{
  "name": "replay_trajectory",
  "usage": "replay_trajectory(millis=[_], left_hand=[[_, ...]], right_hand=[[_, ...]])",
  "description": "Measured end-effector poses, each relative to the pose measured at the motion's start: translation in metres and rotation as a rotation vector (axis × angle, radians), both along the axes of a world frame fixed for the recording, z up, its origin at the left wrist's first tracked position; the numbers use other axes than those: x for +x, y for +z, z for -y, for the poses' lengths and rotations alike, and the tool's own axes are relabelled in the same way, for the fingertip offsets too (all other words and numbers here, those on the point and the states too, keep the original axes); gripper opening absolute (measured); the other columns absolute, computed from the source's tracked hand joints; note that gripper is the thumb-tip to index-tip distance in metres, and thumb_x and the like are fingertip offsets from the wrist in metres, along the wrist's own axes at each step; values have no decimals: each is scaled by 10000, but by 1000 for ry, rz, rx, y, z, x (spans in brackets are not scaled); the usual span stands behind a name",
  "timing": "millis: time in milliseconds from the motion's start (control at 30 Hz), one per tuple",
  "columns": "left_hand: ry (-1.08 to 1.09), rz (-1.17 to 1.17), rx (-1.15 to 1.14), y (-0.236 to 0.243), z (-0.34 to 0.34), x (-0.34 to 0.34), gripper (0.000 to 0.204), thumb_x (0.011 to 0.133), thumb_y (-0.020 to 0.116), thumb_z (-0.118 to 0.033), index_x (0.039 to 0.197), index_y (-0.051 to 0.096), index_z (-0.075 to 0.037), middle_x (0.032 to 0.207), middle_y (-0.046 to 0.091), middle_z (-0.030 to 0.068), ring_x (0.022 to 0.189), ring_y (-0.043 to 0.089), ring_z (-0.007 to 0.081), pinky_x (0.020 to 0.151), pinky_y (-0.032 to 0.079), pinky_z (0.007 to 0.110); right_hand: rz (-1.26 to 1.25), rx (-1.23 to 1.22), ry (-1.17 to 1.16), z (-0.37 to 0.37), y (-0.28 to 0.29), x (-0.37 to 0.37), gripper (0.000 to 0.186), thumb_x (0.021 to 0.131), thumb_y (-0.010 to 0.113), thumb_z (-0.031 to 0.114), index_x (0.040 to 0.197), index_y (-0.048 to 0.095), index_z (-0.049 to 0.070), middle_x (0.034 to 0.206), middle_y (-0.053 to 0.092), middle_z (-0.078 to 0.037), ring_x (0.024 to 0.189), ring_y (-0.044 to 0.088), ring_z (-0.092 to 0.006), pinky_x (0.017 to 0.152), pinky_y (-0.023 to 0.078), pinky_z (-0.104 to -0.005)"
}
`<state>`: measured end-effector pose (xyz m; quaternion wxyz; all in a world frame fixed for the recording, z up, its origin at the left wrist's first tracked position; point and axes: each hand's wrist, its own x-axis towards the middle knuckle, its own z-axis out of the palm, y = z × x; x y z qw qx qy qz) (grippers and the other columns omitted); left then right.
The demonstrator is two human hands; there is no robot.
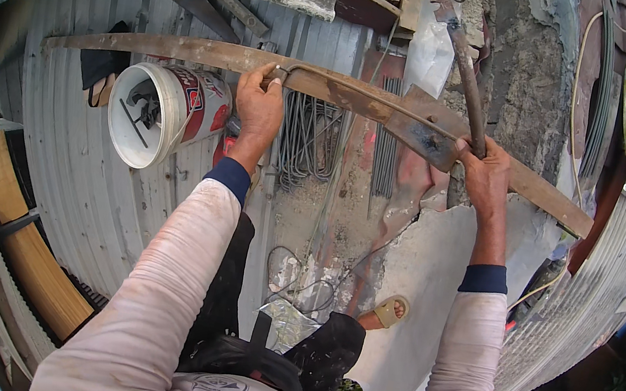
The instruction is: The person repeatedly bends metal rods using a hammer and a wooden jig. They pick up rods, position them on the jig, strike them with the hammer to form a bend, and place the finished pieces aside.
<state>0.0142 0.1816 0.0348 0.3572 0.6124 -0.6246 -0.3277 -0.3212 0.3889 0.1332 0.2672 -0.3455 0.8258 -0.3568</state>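
Observation:
My left hand (259, 104) grips a thin steel rod (356, 94) where it lies along a long rusty flat metal bar (188, 50). That bar runs across the view from upper left to right, with a bolted plate (424, 135) near its middle. My right hand (485, 169) is closed around a rusty round lever handle (469, 72) that rises from the bar toward the top. Both arms wear pale long sleeves with dark cuffs. My sandalled foot (391, 310) stands below on the roof.
A white bucket (160, 114) with tools lies on its side on corrugated metal roofing (104, 192). Bent steel stirrups (310, 141) lie below the bar. A rough concrete column (525, 82) stands at the upper right, a white sheet (431, 283) below it, a wooden plank (21, 236) at left.

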Motion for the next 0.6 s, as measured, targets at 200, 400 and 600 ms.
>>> replay_trajectory(millis=[200,400,600], left_hand=[[-193,13,-100,-19,17,11,230,958,776,-69,1177,808,-5,1100,744,119,998,729,261,923,564,367],[-156,-36,-47,-27,23,8,258,941,787,-63,1193,809,-14,1083,742,115,976,719,246,913,555,351],[-333,-66,33,-23,38,20,409,923,648,35,1292,799,-55,1146,760,109,1015,707,207,931,544,324]], right_hand=[[-261,0,-75,-14,-16,6,218,877,872,190,1019,814,35,959,684,-114,896,688,-330,819,537,-460],[-556,-39,-159,-17,-28,22,214,845,912,220,932,811,53,910,659,-80,918,617,-308,811,500,-471],[-520,-48,-195,-21,-28,24,219,818,933,236,885,801,75,907,663,-51,883,592,-308,789,494,-462]])
